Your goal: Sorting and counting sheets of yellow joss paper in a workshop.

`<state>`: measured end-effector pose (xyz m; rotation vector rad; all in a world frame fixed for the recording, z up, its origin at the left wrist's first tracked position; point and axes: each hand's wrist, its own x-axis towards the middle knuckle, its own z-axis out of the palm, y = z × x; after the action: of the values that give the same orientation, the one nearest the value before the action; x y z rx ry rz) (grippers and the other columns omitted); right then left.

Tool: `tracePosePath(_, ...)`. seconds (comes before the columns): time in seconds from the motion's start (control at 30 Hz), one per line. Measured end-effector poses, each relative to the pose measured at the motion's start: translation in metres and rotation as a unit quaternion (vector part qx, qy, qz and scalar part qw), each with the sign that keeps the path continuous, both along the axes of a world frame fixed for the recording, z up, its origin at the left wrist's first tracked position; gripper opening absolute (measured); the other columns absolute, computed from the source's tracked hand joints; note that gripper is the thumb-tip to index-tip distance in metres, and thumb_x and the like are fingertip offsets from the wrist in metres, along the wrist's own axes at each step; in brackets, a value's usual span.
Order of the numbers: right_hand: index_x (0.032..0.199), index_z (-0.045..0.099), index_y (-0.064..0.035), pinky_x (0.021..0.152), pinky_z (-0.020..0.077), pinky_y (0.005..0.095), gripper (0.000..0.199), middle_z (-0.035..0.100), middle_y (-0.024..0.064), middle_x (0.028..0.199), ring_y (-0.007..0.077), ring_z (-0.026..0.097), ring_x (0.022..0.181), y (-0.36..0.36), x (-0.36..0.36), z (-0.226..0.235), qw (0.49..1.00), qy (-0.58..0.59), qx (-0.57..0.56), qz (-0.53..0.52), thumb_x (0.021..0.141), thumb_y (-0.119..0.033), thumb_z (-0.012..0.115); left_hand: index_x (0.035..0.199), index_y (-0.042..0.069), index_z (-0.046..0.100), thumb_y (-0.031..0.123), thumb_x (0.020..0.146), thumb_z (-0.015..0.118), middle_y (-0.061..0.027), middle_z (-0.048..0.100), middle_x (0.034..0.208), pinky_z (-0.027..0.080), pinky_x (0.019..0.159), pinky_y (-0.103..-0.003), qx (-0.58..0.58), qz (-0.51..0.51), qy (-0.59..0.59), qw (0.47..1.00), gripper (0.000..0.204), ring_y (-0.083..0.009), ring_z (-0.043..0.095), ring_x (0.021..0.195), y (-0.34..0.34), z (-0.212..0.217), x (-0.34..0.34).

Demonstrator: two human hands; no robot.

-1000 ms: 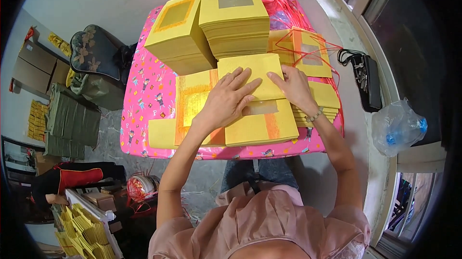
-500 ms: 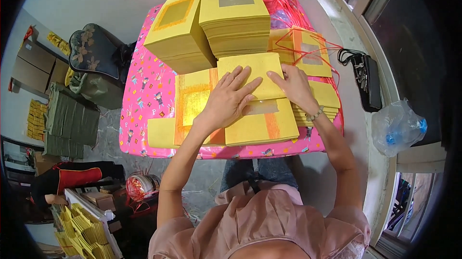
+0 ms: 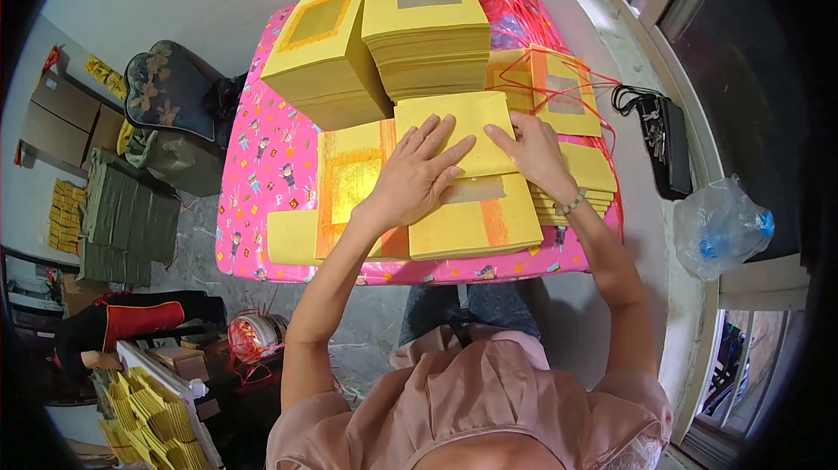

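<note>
My left hand [image 3: 415, 171] lies flat on a folded yellow paper sheet [image 3: 476, 109], its fingers spread. My right hand [image 3: 534, 156], with a beaded bracelet on the wrist, grips that sheet's right edge, thumb on top and the other fingers curled at the side. Beneath the sheet, a stack of yellow paper [image 3: 476, 239] shows a silver patch and an orange stripe. Left of it lies yellow paper with a gold square [image 3: 353, 191] framed in orange, partly under my left forearm. A pile of folded yellow paper [image 3: 587, 171] sits beside my right wrist.
Two tall yellow paper stacks [image 3: 428, 42] stand at the back of the pink table [image 3: 253, 199]. Red plastic strings [image 3: 524, 12] trail along the right. A black pouch with keys [image 3: 663, 147] and a clear plastic bag [image 3: 723, 230] lie on the ledge. Another person [image 3: 144, 322] bends at lower left.
Both hands stay nearly in place on the folded sheet. The view has shifted very slightly; nothing has been picked up or let go.
</note>
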<state>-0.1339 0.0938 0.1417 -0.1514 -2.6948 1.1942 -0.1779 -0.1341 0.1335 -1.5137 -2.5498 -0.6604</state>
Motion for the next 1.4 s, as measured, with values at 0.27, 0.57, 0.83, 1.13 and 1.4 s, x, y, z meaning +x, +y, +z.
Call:
tracePosePath(0.27, 0.087, 0.053, -0.0058, 0.056, 0.0451, 0.0401, 0.03, 0.053, 0.0086, 0.065, 0.0285, 0.057, 0.059, -0.008, 0.018, 0.016, 0.972, 0.208, 0.096, -0.047, 0.084, -0.028, 0.073, 0.146, 0.021, 0.044, 0.031, 0.102, 0.041, -0.0193, 0.03, 0.154, 0.025, 0.115, -0.051, -0.015, 0.001, 0.001, 1.0, 0.045, -0.0411, 0.028, 0.141, -0.002, -0.001, -0.005)
tracePosePath(0.57, 0.081, 0.058, -0.0042, 0.052, 0.0415, 0.0315, 0.022, 0.054, 0.0047, 0.06, 0.0164, 0.052, 0.053, -0.012, 0.017, 0.012, 0.983, 0.073, 0.068, 0.151, 0.086, -0.022, 0.07, 0.148, 0.026, 0.041, 0.036, 0.103, 0.038, -0.0172, 0.029, 0.155, 0.023, 0.116, -0.05, -0.026, 0.007, 0.023, 0.999, 0.046, -0.0382, 0.027, 0.143, -0.001, -0.007, -0.006)
tracePosePath(0.83, 0.08, 0.058, -0.0049, 0.054, 0.0412, 0.0339, 0.022, 0.054, 0.0049, 0.059, 0.0182, 0.054, 0.054, -0.017, 0.017, 0.01, 0.975, 0.076, 0.109, 0.177, 0.087, -0.024, 0.067, 0.151, 0.027, 0.035, 0.041, 0.104, 0.032, -0.0156, 0.02, 0.159, 0.016, 0.118, -0.049, -0.071, 0.017, 0.03, 0.997, 0.049, -0.0356, 0.017, 0.147, -0.003, -0.01, -0.004)
tracePosePath(1.13, 0.083, 0.056, -0.0059, 0.055, 0.0407, 0.0365, 0.021, 0.054, 0.0071, 0.064, 0.0237, 0.053, 0.057, -0.017, 0.017, 0.017, 0.975, 0.003, 0.088, 0.204, 0.086, -0.023, 0.067, 0.153, 0.028, 0.028, 0.041, 0.103, 0.03, -0.0135, 0.016, 0.161, 0.011, 0.119, -0.049, -0.075, 0.016, 0.027, 0.997, 0.052, -0.0333, 0.013, 0.148, -0.005, -0.014, -0.007)
tracePosePath(1.4, 0.085, 0.054, -0.0067, 0.055, 0.0401, 0.0361, 0.025, 0.052, 0.0073, 0.064, 0.0234, 0.052, 0.057, -0.015, 0.014, 0.004, 0.964, 0.083, 0.122, 0.22, 0.086, -0.027, 0.068, 0.155, 0.025, 0.024, 0.039, 0.101, 0.031, -0.0156, 0.014, 0.161, 0.009, 0.12, -0.049, -0.109, 0.048, 0.046, 0.992, 0.055, -0.0352, 0.009, 0.149, -0.003, -0.013, -0.006)
